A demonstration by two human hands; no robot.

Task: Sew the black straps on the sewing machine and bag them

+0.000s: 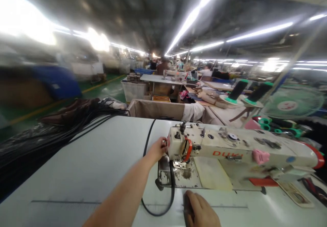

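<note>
A white sewing machine [217, 148] with orange lettering stands on the pale table. My left hand [159, 147] reaches to the left end of its head, fingers bent together against or beside the face; what they pinch, if anything, is hidden. A narrow black strap [171, 199] runs from the table's back edge, passes under my left forearm and loops up to the needle area by the presser foot [180, 165]. Low in front of the machine, my right hand [203, 211] is curled over the tabletop, with a blurred dark shape along its thumb side that I cannot identify.
Many black straps [84, 126] hang over the table's left edge. Behind the table is a cloth-lined bin [158, 109]. Black thread cones [237, 90] and a green fan [291, 102] stand at the right. A pink clip-like piece [261, 156] sits on the machine arm. People work farther back.
</note>
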